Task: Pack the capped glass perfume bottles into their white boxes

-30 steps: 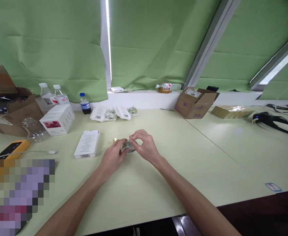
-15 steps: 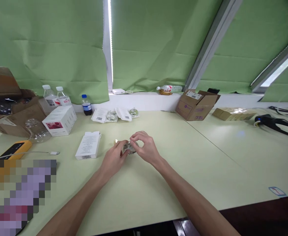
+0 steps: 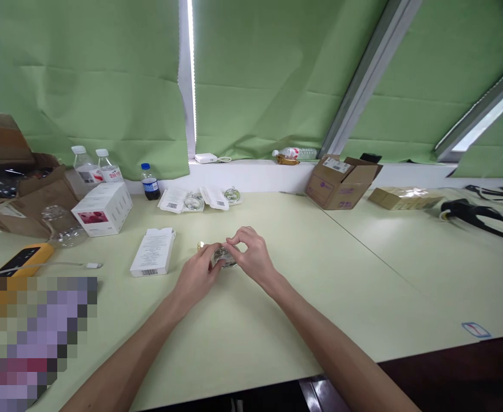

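The left hand [image 3: 197, 272] is closed round one side of a small, clear glass bottle [image 3: 226, 258], thumb in front and fingers behind. The right hand [image 3: 253, 254] meets the bottle's top edge from the other side, thumb and forefinger curled into a ring with their tips nearly together; whether they pinch the bottle or only rest against it I cannot tell. The bottle is between the two hands, near the middle of the table [image 3: 303, 320], partly hidden by fingers.

A gold cap [image 3: 200, 246] stands just beyond the left hand's fingers. To the left of that hand a white box [image 3: 152, 252] lies flat, its far flap open. Beyond the hands, near the wall, pale packets [image 3: 171, 200] lie with two round glass items [image 3: 193, 201] on or beside them, and a blue-capped drink [image 3: 150, 184] stands to their left.

Further left are a larger white box [image 3: 103, 209], two white-capped bottles [image 3: 109, 170] behind it, a clear jar [image 3: 64, 226] and a yellow device [image 3: 30, 257] with a white cable [image 3: 92, 265] across it. Off to the right sit an open carton [image 3: 337, 186] and a gold box [image 3: 406, 198]. Green blinds [image 3: 251, 74] hang behind the sill.
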`<state>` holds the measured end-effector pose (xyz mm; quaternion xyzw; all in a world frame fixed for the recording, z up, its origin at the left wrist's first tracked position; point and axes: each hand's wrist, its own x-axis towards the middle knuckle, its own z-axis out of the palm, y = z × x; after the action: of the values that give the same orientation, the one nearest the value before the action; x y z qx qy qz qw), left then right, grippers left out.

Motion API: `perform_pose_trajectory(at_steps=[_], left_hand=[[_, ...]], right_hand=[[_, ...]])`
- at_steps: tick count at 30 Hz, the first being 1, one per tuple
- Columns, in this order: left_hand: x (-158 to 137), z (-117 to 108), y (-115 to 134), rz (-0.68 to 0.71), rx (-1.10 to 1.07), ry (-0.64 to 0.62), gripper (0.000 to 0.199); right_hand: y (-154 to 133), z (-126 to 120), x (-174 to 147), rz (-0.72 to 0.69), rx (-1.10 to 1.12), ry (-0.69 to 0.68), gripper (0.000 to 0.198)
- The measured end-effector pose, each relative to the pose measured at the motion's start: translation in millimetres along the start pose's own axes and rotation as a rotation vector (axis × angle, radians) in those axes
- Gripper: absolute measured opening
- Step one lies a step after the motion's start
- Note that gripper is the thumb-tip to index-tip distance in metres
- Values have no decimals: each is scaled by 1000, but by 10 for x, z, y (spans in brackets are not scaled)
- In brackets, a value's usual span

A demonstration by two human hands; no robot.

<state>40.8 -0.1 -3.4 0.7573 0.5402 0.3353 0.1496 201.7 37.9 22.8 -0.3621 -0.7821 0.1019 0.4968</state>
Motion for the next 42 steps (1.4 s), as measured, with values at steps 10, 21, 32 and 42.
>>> perform_pose_trajectory(at_steps=[10, 21, 32, 42], left_hand=[[-5, -7, -2, 4, 4, -11, 29], [-5, 1, 2, 7, -7, -1, 30], [-7, -21, 24, 2, -1, -5, 29], [-5, -19, 16, 4, -6, -12, 29]], right_hand=[[-1, -100, 27, -22, 80, -118, 13], [-39, -30, -6, -53, 2, -20, 16], [-7, -41, 11, -41, -7, -68, 16], [-40, -81, -14, -61, 49, -78, 13]])
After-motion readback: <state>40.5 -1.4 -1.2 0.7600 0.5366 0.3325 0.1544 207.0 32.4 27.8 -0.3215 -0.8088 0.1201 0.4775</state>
